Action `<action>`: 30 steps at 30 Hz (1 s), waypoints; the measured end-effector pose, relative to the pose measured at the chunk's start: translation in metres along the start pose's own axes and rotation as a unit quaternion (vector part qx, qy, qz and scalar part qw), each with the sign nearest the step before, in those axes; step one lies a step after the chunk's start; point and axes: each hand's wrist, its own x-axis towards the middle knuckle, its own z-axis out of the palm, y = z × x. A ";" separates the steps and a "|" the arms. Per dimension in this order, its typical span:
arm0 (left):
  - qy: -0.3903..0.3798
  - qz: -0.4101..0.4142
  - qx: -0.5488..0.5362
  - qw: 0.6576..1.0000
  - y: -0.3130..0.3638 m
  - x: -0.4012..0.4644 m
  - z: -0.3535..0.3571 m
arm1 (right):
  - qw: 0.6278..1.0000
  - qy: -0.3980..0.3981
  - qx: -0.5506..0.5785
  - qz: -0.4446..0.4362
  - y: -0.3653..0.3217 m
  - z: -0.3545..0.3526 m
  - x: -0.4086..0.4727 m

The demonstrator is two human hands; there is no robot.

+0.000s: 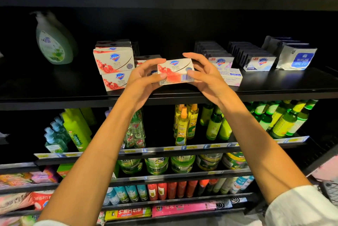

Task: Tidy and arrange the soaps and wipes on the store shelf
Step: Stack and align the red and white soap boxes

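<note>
A: Where's the red-and-white Safeguard soap box (175,71)?

B: Held above the front edge of the black shelf (274,81), between both hands. The left hand (144,77) pinches its left end, thumb in front; the right hand (203,73) has its fingers (190,57) curled over the right end.

A: And beside it?

B: To the left, two matching pomegranate soap boxes (114,66) stacked. To the right, white Safeguard boxes (259,62) in rows, then wipes packs (296,58). A pump bottle (53,42) stands far left.
</note>
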 end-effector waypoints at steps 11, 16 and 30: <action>-0.026 0.020 0.010 0.999 -0.001 -0.002 -0.001 | 0.999 0.022 0.012 0.026 -0.001 0.005 0.001; -0.017 0.024 0.002 1.000 0.000 -0.002 0.000 | 1.000 0.019 0.001 0.008 -0.001 0.004 0.000; 0.036 0.015 0.058 0.998 -0.003 -0.001 0.004 | 0.999 0.044 -0.017 -0.001 -0.001 0.004 0.000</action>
